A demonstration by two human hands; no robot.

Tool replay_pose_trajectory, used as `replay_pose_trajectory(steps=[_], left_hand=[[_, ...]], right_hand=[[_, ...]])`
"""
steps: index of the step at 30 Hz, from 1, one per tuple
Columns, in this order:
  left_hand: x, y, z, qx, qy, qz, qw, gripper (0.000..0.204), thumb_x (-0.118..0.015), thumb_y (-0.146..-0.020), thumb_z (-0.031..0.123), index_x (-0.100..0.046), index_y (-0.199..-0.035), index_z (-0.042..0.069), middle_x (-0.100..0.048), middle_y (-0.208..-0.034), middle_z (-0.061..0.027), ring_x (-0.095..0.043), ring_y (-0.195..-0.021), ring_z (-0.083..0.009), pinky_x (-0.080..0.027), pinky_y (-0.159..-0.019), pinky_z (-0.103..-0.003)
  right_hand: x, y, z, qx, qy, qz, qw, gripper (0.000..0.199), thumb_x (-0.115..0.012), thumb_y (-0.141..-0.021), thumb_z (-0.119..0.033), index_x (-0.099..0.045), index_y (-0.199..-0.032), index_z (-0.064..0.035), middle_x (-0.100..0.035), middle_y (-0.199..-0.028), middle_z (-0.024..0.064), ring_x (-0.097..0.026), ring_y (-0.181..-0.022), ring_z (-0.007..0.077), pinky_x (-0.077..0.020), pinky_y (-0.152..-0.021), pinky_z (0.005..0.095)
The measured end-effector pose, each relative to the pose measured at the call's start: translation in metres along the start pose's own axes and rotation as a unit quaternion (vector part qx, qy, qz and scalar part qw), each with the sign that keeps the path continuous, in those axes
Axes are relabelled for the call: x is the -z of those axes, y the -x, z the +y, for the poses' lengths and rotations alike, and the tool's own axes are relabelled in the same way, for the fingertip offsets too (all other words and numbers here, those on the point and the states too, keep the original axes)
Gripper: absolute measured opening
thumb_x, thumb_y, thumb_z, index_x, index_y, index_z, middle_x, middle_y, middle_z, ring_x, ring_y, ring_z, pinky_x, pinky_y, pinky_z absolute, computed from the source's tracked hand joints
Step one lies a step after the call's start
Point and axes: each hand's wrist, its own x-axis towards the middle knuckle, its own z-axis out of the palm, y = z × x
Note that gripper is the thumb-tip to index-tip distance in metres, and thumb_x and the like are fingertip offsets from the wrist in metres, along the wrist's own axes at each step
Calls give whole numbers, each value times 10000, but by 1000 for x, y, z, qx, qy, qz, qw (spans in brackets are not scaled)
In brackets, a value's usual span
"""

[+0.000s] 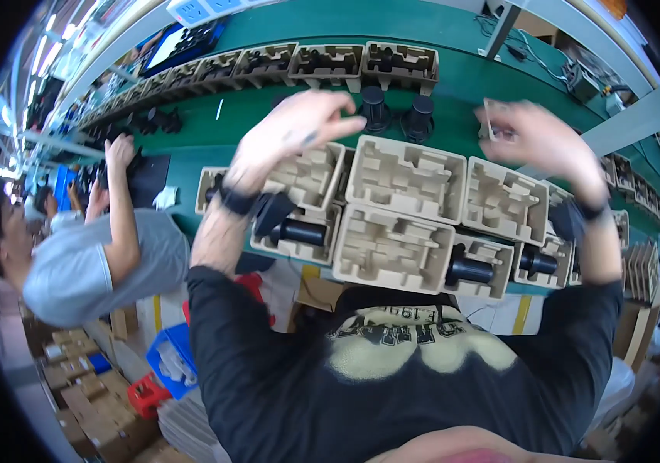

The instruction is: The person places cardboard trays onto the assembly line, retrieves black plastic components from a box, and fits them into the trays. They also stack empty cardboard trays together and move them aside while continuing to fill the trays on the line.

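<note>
My left hand (303, 123) is raised over the tan moulded pulp trays, thumb and fingers apart, with nothing seen in it. Its fingertips are close to a black cylindrical part on a round base (374, 108), which stands upright on the green table. Beside that stands a second black cylindrical part (419, 117). My right hand (530, 137) hangs above the trays on the right, smeared by motion. A thin pale edge shows at its fingertips; I cannot make out what it is. Below my hands are a large moulded tray (407, 176) and another moulded tray (393, 247), both with bare hollows.
Trays holding black cylinders (472, 268) line the near edge. A row of filled trays (326, 63) runs along the back of the green table (453, 35). At left a co-worker in a grey shirt (106, 255) handles dark parts. A metal post (646, 116) slants at right.
</note>
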Motion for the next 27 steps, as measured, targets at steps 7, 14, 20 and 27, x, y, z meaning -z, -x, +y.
replay_pose_trajectory(steps=[7,14,20,27], left_hand=[[-112,-172,-86,-57,-152,31,986,396,-655,-770,336,-563,-1083,111,-576,-1018,-213,-613,-875,-383,-496,-736,-449],[-159,-196,-124,-70,-168,109,977,313,-677,-757,270,-574,-1035,170,-519,-1055,-200,-624,-825,-368,-513,-666,-445],[-55,-130,-117,-81,-100,316,940,340,-636,-791,347,-584,-1096,208,-584,-906,-203,-617,-770,-358,-510,-628,-441],[-44,5,-59,29,485,372,791,397,-408,-962,389,-439,-1201,73,-551,-886,-95,-488,-492,-113,-488,-512,-242]], right_hand=[[-140,-210,57,-204,4,-97,974,647,-737,-595,-218,-565,-1214,-140,-606,-1115,142,-556,-1038,324,-453,-893,375],[-110,-132,80,-46,-76,132,987,428,-692,-612,-41,-621,-1031,-96,-593,-996,125,-551,-988,308,-443,-885,365],[-68,60,17,-34,-351,352,867,404,-672,-650,18,-615,-1044,-56,-533,-1180,109,-507,-1132,229,-456,-880,328],[-189,200,87,-245,-775,384,438,296,-544,-865,-298,-599,-985,-33,-637,-822,95,-561,-483,112,-417,-346,184]])
